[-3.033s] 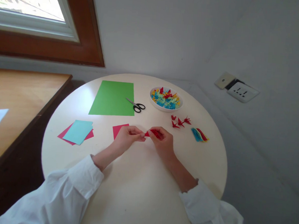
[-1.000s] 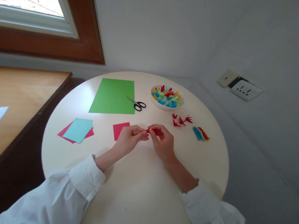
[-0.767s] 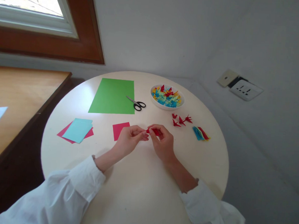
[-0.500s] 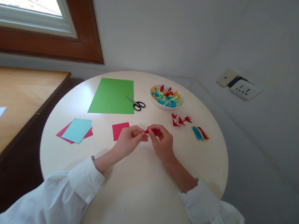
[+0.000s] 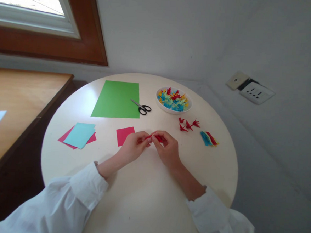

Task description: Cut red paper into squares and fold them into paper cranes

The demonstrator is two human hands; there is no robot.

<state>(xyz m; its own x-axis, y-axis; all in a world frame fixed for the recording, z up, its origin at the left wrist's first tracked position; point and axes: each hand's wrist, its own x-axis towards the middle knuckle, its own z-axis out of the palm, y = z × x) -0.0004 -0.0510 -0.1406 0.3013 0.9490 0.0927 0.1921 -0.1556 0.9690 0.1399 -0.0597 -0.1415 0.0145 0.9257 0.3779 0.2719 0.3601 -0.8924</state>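
A small piece of folded red paper [image 5: 158,138] is pinched between my two hands over the middle of the round white table [image 5: 144,201]. My left hand [image 5: 135,143] grips its left end between thumb and fingers. On its other end, my right hand [image 5: 166,147] is closed, with the fingertips of both hands almost touching. Much of the paper is hidden by the fingers. Behind my left hand lies a flat pink-red paper square [image 5: 123,136]. Several small red folded paper cranes [image 5: 188,125] sit beyond my right hand.
A white dish [image 5: 171,111] of colourful paper cranes stands at the back. Black-handled scissors [image 5: 142,109] rest partly on a green sheet [image 5: 116,99]. Light blue paper [image 5: 80,135] overlaps pink-red paper [image 5: 65,138] at left. Folded coloured strips [image 5: 208,138] lie at right.
My fingertips have come closer together on the red paper, and my right hand has shifted slightly left. Both hands keep hold of it. The other things on the table stay put.
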